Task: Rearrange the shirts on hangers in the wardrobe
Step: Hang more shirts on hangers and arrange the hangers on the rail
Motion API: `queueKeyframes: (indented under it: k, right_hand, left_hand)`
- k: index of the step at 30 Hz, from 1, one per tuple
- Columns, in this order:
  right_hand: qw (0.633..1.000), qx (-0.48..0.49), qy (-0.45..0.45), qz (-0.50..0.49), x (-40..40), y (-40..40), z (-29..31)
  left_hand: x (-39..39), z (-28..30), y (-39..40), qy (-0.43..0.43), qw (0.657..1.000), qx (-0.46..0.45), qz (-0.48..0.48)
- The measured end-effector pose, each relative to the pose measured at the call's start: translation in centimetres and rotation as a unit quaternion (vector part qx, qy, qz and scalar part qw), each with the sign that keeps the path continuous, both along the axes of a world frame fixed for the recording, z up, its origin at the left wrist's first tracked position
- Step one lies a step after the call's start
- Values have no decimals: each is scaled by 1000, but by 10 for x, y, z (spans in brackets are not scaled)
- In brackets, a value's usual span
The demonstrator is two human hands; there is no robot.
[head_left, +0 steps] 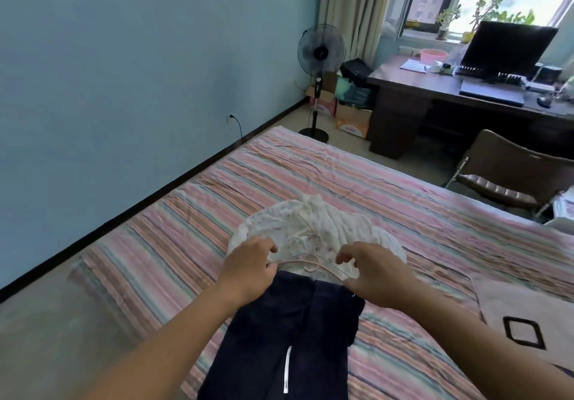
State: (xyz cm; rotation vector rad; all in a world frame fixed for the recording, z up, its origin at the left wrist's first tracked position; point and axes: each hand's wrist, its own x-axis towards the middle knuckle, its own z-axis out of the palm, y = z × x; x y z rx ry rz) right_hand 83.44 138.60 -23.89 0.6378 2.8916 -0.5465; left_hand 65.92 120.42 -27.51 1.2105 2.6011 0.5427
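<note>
You've got 2 garments on the bed (403,200): pale shirt (310,228) farther from you, dark garment (289,322) nearer, hanger (306,263) btwn them; fan (321,50) beyond bed, counter (435,88) to its right

1. White patterned shirt (313,231) lies bunched on my striped bed.
2. Dark navy garment (279,337) lies flat, just nearer me.
3. Pale hanger (306,264) rests where the two meet.

Crinkled white cloth shirt (310,231); matt striped cotton bedspread (186,228).
</note>
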Motion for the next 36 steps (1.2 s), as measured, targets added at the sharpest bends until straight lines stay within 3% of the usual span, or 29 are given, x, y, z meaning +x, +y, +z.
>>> queueKeyframes:
  k: [7,19,29,36]
  right_hand:
    - [998,-28,-12,-56,-25,61,-79]
    - [991,-54,-34,-119,-64,145,-249]
    - [972,-105,-115,-175,-77,188,-380]
    - [966,-110,-151,-179,-80,198,-439]
  left_hand:
    - [-39,-70,59,-70,997,-43,-4]
    - [-101,-226,135,-100,985,-134,50]
    - [-144,-350,174,-95,973,-206,53]
    - [-153,-404,180,-66,970,-234,31]
